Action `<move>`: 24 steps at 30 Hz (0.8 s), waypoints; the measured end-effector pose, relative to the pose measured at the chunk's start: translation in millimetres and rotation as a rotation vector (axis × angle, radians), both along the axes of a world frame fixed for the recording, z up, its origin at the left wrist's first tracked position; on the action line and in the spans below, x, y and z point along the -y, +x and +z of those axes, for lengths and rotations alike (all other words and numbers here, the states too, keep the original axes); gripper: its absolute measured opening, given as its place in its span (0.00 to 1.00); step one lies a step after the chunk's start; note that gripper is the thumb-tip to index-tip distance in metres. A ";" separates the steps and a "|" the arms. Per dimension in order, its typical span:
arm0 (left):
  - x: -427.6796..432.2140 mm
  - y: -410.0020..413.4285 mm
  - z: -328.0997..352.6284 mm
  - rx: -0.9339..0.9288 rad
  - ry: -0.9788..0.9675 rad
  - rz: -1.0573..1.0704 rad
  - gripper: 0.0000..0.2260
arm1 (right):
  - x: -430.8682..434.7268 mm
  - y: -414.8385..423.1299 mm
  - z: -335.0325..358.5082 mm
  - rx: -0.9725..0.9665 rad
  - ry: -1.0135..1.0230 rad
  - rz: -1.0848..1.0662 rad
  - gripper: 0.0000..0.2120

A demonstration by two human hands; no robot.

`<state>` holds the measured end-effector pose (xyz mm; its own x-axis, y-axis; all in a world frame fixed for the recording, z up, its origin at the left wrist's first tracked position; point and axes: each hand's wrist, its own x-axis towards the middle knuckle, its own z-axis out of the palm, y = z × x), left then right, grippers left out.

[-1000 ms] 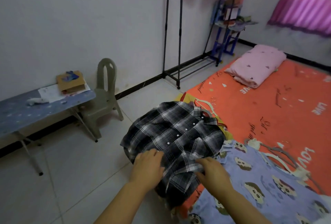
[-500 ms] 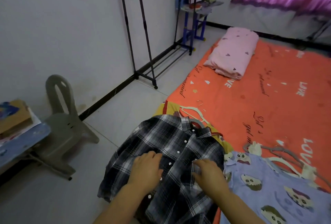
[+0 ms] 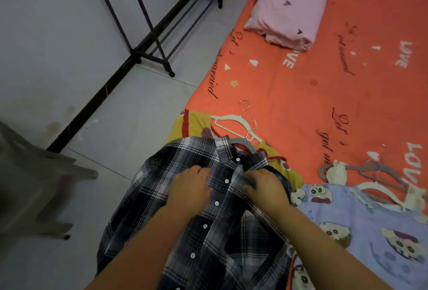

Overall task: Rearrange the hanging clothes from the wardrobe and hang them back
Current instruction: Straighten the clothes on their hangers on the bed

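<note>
A black-and-white plaid shirt (image 3: pixel 162 215) with white buttons lies over the corner of the orange bed (image 3: pixel 301 95) and hangs off its edge. My left hand (image 3: pixel 192 187) presses flat on the shirt's left chest. My right hand (image 3: pixel 266 187) grips the fabric of the right front near the button placket. A grey hanger (image 3: pixel 243 146) pokes out at the collar. A white hanger (image 3: pixel 234 125) lies just beyond it on a yellow garment (image 3: pixel 196 123). A lilac cartoon-print garment (image 3: pixel 361 225) lies to the right with several hangers (image 3: pixel 379 181) on it.
The black clothes rack (image 3: pixel 148 42) stands by the wall at the back left, its base on the tiled floor (image 3: pixel 129 113). A grey plastic chair (image 3: pixel 30 185) is at the left. A pink folded blanket (image 3: pixel 291 9) rests on the bed.
My view has tipped down and closer to the bed. Both hands have slid up the plaid shirt towards its collar, and the shirt has been pulled flatter and hangs further down.
</note>
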<state>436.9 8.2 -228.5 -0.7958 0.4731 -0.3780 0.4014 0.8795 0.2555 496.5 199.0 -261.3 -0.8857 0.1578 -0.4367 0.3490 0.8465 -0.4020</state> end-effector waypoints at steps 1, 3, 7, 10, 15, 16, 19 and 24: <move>-4.9 -8.4 -11.1 0.009 -0.007 -0.012 0.23 | -5.2 -10.9 -8.5 -0.001 -0.003 -0.016 0.18; -13.4 -23.6 -33.0 0.032 -0.012 -0.029 0.23 | -16.0 -33.0 -26.4 -0.026 -0.003 -0.040 0.19; -22.6 -43.4 -71.6 0.069 0.012 -0.038 0.23 | -32.1 -75.3 -66.2 -0.078 0.018 -0.124 0.18; -21.6 -47.4 -91.8 0.085 0.044 -0.029 0.23 | -35.3 -97.3 -94.1 -0.081 0.032 -0.198 0.19; -11.6 -45.0 -103.2 0.093 0.098 -0.027 0.21 | -33.9 -106.9 -118.9 -0.055 0.174 -0.227 0.19; -10.3 -44.5 -102.5 0.094 0.104 -0.025 0.21 | -34.4 -107.0 -119.9 -0.047 0.182 -0.246 0.19; -8.6 -43.4 -95.1 0.085 0.108 -0.046 0.21 | -36.3 -107.7 -114.7 -0.034 0.151 -0.306 0.18; -5.9 -39.0 -70.9 0.019 0.157 -0.032 0.22 | -24.3 -87.6 -77.6 -0.208 0.046 -0.314 0.09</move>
<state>397.9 14.1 -299.4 -0.7730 0.5525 -0.3119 0.4225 0.8150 0.3966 408.8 223.3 -338.9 -0.8602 0.4508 -0.2385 0.5090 0.7302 -0.4558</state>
